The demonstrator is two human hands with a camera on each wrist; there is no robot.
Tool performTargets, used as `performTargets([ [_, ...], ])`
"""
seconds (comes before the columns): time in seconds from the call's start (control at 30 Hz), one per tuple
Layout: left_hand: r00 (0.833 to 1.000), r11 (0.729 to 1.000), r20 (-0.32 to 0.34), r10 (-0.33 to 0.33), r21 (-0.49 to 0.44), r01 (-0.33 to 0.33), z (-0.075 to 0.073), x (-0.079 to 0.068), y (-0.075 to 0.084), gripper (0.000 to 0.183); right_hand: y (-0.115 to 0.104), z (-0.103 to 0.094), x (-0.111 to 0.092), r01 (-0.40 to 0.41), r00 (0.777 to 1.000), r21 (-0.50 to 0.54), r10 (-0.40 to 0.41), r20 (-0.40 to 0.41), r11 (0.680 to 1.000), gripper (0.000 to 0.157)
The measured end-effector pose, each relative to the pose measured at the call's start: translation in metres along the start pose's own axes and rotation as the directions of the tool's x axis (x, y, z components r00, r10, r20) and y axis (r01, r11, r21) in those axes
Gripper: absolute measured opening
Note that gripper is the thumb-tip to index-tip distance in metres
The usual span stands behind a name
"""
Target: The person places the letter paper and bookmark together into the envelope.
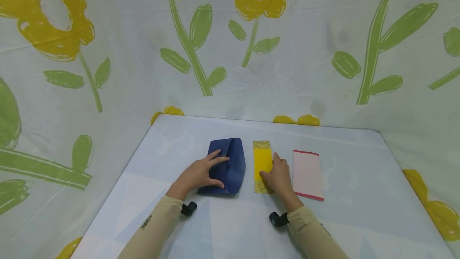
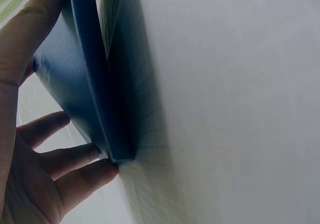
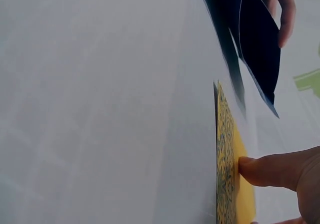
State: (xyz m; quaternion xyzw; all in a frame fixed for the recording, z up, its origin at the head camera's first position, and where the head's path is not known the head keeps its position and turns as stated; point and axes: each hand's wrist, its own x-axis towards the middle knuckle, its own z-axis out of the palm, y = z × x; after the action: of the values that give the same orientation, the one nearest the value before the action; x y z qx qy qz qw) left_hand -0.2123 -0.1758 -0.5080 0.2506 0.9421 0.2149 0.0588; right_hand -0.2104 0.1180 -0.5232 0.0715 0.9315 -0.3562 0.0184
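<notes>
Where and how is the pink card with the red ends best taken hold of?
Probably at the middle of its long right edge, with the right hand coming from the right. The pink card lies flat, so pinch that edge between thumb and fingers. Nothing stands beside it there, while the yellow card lies to its left.

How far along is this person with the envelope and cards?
Seemingly done: the blue envelope has its flap open. Under way: the left hand rests on it; the right hand touches the yellow card. Probably left: the pink card, lying untouched.
</notes>
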Motion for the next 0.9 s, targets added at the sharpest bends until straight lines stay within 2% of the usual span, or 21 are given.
performTargets([
  [0.27, 1.000, 1.000, -0.008, 0.016, 0.006, -0.016, 0.0015, -0.0001, -0.0017, 0.092, 0.0001, 0.0004, 0.0021, 0.005, 1.000, -0.004, -0.005, 0.002, 1.000, 0.094],
  [0.67, 1.000, 1.000, -0.002, 0.013, 0.015, -0.013, 0.0000, -0.0008, 0.0000, 0.092, 0.0014, -0.0072, 0.0022, -0.005, 0.997, 0.010, 0.005, 0.078, 1.000, 0.086],
  [0.9, 1.000, 1.000, -0.007, 0.010, 0.012, -0.010, 0.0002, -0.0006, -0.0003, 0.092, 0.0020, -0.0087, 0.0034, -0.005, 0.997, 0.016, 0.004, 0.083, 1.000, 0.083],
])
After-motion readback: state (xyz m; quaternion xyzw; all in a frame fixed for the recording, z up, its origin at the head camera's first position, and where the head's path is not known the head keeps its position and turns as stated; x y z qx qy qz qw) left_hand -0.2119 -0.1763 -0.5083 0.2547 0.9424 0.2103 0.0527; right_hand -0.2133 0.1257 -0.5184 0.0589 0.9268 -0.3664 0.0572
